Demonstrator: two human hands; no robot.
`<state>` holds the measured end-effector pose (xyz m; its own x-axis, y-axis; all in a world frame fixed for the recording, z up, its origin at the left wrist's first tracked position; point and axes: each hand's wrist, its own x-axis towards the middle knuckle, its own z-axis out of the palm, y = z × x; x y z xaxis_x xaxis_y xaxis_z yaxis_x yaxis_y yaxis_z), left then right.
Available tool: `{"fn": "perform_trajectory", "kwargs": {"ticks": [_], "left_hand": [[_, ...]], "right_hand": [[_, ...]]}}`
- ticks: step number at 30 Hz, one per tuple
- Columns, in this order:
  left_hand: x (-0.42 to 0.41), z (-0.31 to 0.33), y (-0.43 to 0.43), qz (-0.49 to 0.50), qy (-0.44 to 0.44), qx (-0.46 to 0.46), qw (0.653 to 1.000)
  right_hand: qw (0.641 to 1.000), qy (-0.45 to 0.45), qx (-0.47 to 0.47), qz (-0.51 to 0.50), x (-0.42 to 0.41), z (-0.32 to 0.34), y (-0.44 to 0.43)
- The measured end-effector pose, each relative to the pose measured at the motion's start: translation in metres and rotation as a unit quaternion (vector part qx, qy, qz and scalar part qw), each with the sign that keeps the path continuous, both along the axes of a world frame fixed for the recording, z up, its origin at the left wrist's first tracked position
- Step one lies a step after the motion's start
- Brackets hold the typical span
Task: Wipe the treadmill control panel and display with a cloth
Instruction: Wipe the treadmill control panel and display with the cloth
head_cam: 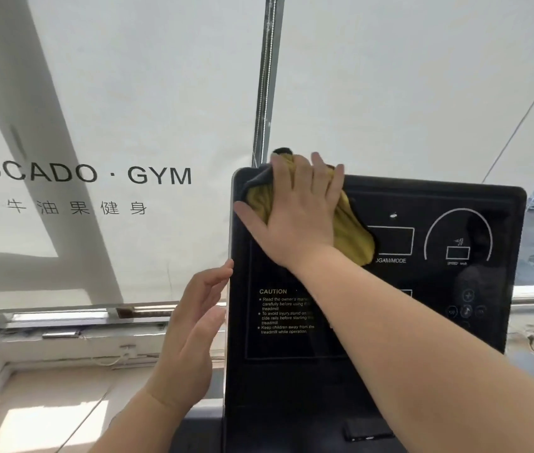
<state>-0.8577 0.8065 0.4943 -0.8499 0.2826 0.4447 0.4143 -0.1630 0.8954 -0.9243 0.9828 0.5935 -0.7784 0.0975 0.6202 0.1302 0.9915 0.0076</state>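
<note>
Here the flat, unclenched right hand [295, 220] presses the cloth [354, 237] onto the upper-left corner of the control panel [291, 371] to wipe it, while the released left hand [190, 325] steadies its left edge.

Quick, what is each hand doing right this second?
Left hand: open, fingers straight, at the left edge of the control panel.
Right hand: open, flat, pressing the yellow cloth onto the panel.
</note>
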Motion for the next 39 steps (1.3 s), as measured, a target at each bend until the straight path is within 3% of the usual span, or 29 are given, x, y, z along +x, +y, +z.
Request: {"fn": "perform_trajectory", "kwargs": {"ticks": [7,11,16,21,33,39], "left_hand": [[0.004,-0.001,-0.007,0.005,-0.012,-0.042,0.999],[0.012,-0.006,-0.003,0.048,-0.013,-0.089,0.995],[0.033,-0.024,-0.009,0.092,-0.018,-0.175,0.980],[0.048,-0.049,-0.016,0.085,-0.028,-0.204,0.975],[0.064,-0.065,-0.014,0.081,-0.087,-0.175,0.977],[0.068,-0.064,-0.015,0.072,-0.101,-0.191,0.974]], "right_hand": [[0.981,-0.007,0.130,0.145,0.012,-0.044,-0.011],[0.971,-0.019,0.183,0.152,0.035,-0.068,0.031],[0.984,0.005,0.151,0.094,0.037,-0.045,0.075],[0.998,0.009,0.062,0.010,0.020,-0.025,0.044],[0.971,-0.061,0.147,0.179,0.089,-0.157,0.005],[0.952,-0.062,0.215,0.208,0.089,-0.143,0.051]]}}
